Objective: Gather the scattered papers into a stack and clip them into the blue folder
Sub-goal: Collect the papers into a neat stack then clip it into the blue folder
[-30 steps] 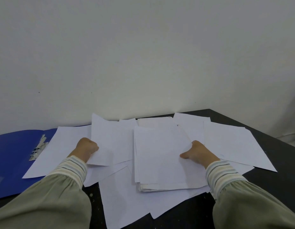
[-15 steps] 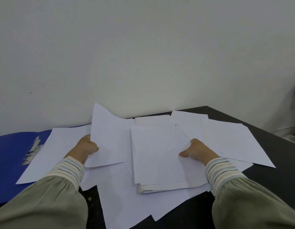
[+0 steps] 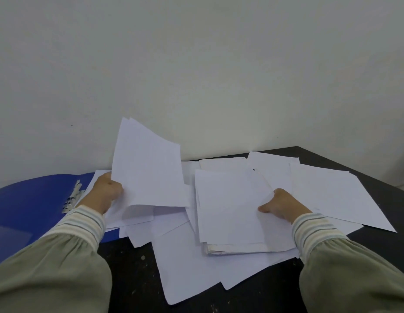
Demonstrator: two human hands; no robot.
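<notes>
White sheets lie scattered over a dark table [image 3: 253, 297]. My left hand [image 3: 105, 193] grips the lower left edge of a couple of lifted sheets [image 3: 146, 168], which tilt up toward the wall. A thicker stack of papers [image 3: 230, 213] lies in the middle, and my right hand [image 3: 281, 205] holds its right edge, thumb on top. The blue folder [image 3: 29, 206] lies open at the left, its metal clip [image 3: 72, 199] partly hidden behind my left wrist. More loose sheets [image 3: 336, 195] lie to the right and a large one [image 3: 187, 263] in front.
A plain pale wall rises directly behind the table. The table's far right corner [image 3: 309, 152] shows, with bare dark surface along the right side and near front edge. Paper covers part of the folder's right half.
My left hand has raised the sheets from flat on the table to a steep tilt and moved slightly back. My right hand stays on the stack.
</notes>
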